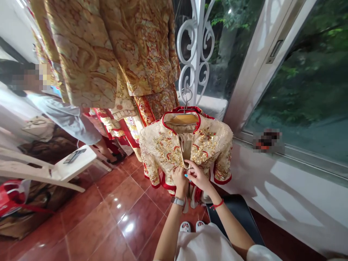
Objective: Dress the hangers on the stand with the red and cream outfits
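A cream embroidered jacket (157, 139) with gold sequins and red trim hangs in front of me on a wooden hanger (183, 119). Its front is parted at the collar and chest. My left hand (179, 179), wearing a watch (178, 201), is closed on the lower part of the front edge. Close beside it, my right hand (198, 177) has its thumb and fingers pinched at the opposite front edge. The fingertips nearly meet, and the small fastening between them is too small to make out. A red string bracelet (217, 204) circles my right wrist.
Gold embroidered garments (108, 54) hang at upper left and behind the jacket. White scrollwork (193, 54) rises beside the window (299, 90). A black seat (236, 217) stands at lower right. At left are a white chair (89, 159) with a phone (74, 156) and another person (59, 112).
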### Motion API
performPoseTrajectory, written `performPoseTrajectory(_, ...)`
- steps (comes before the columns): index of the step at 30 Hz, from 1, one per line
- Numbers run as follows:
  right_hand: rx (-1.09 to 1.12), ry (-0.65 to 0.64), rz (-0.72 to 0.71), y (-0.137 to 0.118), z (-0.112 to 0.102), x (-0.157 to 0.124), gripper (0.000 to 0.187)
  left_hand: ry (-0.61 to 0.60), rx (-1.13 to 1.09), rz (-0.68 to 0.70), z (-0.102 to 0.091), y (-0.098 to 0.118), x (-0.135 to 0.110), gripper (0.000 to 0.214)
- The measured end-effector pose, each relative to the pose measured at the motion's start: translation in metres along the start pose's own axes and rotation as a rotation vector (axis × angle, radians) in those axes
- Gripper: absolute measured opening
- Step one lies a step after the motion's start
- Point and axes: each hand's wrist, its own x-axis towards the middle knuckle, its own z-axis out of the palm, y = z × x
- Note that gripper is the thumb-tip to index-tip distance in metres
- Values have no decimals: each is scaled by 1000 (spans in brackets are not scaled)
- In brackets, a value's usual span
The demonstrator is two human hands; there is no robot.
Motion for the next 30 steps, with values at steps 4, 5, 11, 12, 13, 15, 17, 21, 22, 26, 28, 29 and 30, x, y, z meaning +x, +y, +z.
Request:
performPoseTrajectory(4, 405, 195, 171, -7, 12, 11, 63, -85, 47, 81, -3, 0, 7, 17)
performPoseTrajectory(5, 467, 248, 177, -13, 15, 14, 61, -97, 47, 91, -2, 1, 7, 18)
performPoseTrajectory(11, 358, 416, 1, -73, 19, 40, 38, -39, 31, 91, 0, 11, 4, 21)
performPoseTrajectory(12, 332, 436, -39, -84, 18, 45, 37, -31, 32, 93, -1, 12, 4, 22)
performPoseTrajectory(13, 314, 457, -73, -93, 17, 51, 35, -23, 32, 94, -1, 14, 3, 22)
performPoseTrajectory(15, 285, 487, -121, -109, 14, 60, 32, -2, 26, 99, -2, 16, 2, 23)
performPoseTrajectory(17, 266, 495, -155, -118, 12, 66, 30, 13, 17, 103, -2, 18, 1, 24)
performPoseTrajectory(21, 256, 484, -186, -127, 11, 68, 27, 12, 11, 76, -1, 18, -3, 23)
performPoseTrajectory(22, 253, 489, -192, -129, 10, 69, 26, 9, 8, 66, -1, 18, -5, 22)
performPoseTrajectory(26, 237, 511, -221, -141, 8, 77, 25, 2, -9, 53, -2, 19, -12, 21)
performPoseTrajectory(28, 226, 497, -225, -146, 5, 82, 25, 6, -8, 36, -4, 21, -14, 23)
performPoseTrajectory(29, 219, 488, -224, -147, 4, 84, 24, 7, -8, 25, -5, 22, -14, 23)
performPoseTrajectory(30, 212, 479, -223, -148, 3, 86, 24, 4, -10, 16, -6, 22, -14, 23)
